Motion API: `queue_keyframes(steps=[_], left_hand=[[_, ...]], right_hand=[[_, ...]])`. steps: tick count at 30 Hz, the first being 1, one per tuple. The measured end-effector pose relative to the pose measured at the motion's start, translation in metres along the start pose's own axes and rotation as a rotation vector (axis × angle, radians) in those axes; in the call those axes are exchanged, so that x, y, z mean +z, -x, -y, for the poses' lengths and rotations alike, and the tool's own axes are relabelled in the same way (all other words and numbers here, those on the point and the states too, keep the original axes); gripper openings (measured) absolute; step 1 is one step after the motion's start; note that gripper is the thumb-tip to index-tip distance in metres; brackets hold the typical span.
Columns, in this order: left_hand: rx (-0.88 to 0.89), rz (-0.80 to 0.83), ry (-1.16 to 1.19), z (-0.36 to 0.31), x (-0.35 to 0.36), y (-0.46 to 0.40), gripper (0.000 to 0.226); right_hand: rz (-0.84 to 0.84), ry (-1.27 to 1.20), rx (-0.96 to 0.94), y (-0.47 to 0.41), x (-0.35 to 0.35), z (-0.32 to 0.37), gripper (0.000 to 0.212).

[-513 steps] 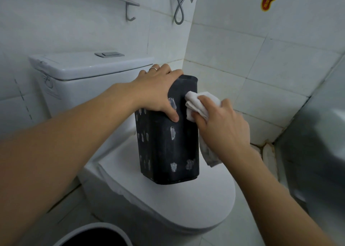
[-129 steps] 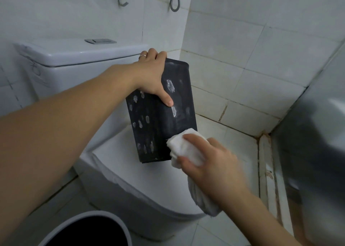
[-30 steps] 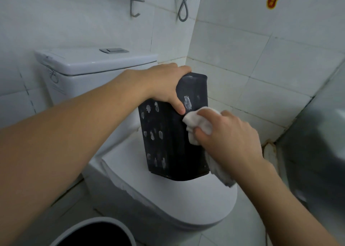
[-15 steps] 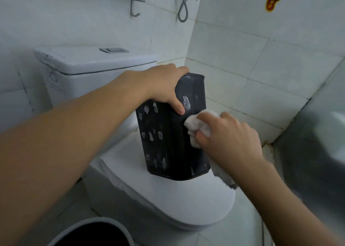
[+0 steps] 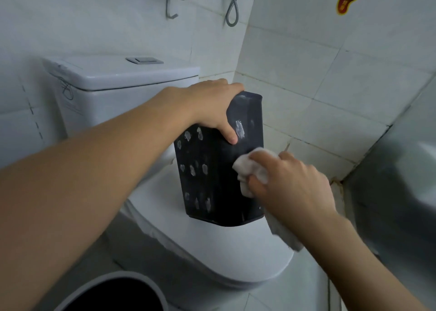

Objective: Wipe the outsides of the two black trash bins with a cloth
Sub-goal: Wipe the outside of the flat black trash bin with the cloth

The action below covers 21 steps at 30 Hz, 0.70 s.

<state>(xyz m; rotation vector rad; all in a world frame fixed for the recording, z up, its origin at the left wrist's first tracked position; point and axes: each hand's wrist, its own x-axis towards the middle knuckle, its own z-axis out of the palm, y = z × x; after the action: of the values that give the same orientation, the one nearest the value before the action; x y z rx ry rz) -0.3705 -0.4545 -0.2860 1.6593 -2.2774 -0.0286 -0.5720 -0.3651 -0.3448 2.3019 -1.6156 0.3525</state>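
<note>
A tall black rectangular trash bin (image 5: pixel 212 176) with white smudges stands on the closed toilet lid (image 5: pixel 212 247). My left hand (image 5: pixel 212 107) grips the bin's top edge, thumb on its front face. My right hand (image 5: pixel 290 188) presses a bunched white cloth (image 5: pixel 250 169) against the bin's right front face at mid height; a tail of the cloth hangs below my wrist. A second bin with a grey rim and a dark inside (image 5: pixel 113 294) sits on the floor at the bottom edge, only partly visible.
The white toilet tank (image 5: pixel 113 86) stands behind the bin against the tiled wall. A metal rail with a hook (image 5: pixel 169 1) and a shower hose (image 5: pixel 233 8) hang above. A grey blurred object (image 5: pixel 401 192) fills the right side.
My right hand has slid the cloth down the bin's right front face, from just under my left thumb to mid height. My left hand keeps its hold on the top.
</note>
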Motion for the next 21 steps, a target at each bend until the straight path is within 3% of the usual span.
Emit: queue_keyframes(steps=[5, 13, 21], left_hand=[[0.018, 0.001, -0.031, -0.007, 0.000, -0.002, 0.087], [0.007, 0.037, -0.023, -0.008, -0.002, -0.002, 0.091], [-0.008, 0.013, -0.034, -0.002, -0.001, -0.003, 0.089]], right_hand=[[-0.049, -0.056, 0.078, -0.021, -0.004, -0.001, 0.030], [0.049, -0.025, -0.004, 0.026, 0.005, -0.002, 0.029], [-0.029, -0.043, 0.130, -0.009, 0.003, -0.004, 0.028]])
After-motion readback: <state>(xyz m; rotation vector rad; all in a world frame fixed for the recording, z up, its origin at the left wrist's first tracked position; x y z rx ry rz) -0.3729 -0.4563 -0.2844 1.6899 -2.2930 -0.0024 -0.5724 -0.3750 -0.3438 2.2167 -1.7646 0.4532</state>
